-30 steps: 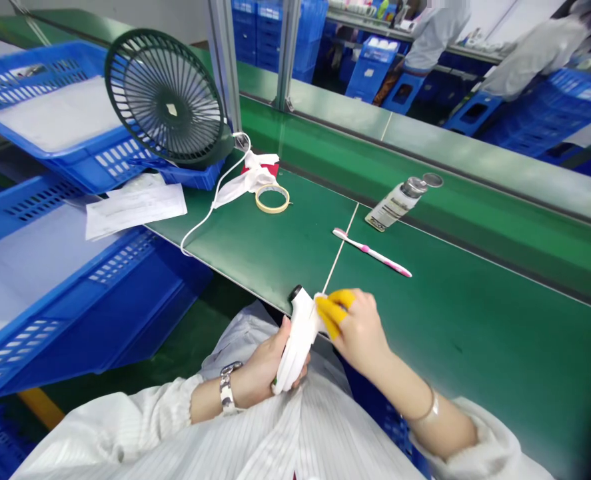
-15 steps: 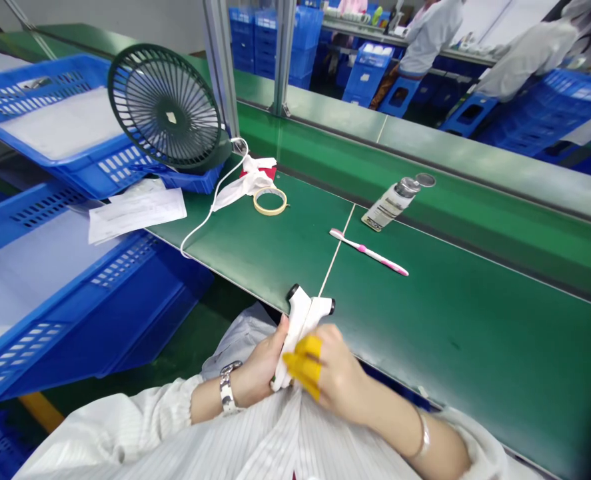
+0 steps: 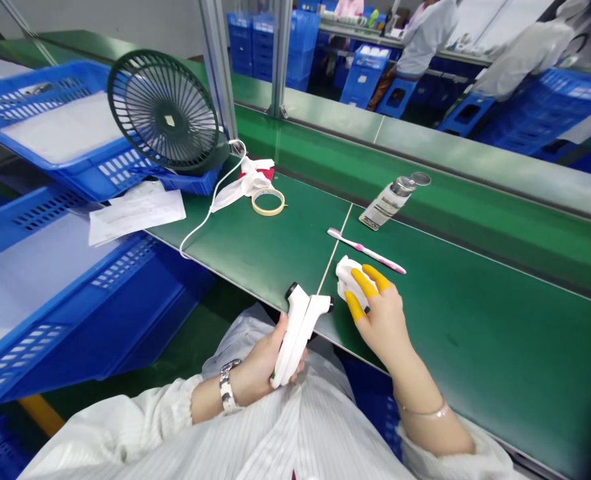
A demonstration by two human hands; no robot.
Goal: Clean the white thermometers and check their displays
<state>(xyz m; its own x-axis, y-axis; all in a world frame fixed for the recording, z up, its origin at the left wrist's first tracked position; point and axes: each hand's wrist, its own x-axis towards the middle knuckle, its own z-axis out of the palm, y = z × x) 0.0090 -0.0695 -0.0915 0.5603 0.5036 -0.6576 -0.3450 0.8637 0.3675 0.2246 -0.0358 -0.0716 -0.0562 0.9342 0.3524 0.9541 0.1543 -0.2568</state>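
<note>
My left hand [image 3: 265,367] is wrapped round two white gun-shaped handheld devices [image 3: 300,327] with black round ends, lying side by side and tilted upward over the table's front edge. My right hand [image 3: 382,317], with yellow finger cots on several fingertips, grips a crumpled white cloth [image 3: 346,275] at the green table [image 3: 480,333]. Just beyond the cloth lies a pink and white toothbrush [image 3: 368,251]. Behind it stands a clear bottle [image 3: 386,205] with a metal top, its lid flipped up.
A roll of tape [image 3: 268,212], white cloth strips [image 3: 245,185] and a white cable [image 3: 210,212] lie at the table's left. A dark green fan [image 3: 168,120] stands near blue crates [image 3: 90,167] and papers [image 3: 140,215]. Co-workers [image 3: 428,40] sit across the line.
My right hand has moved off the white devices, to the right and away from my body, where the white cloth now shows under its fingers. My left hand still holds the devices.
</note>
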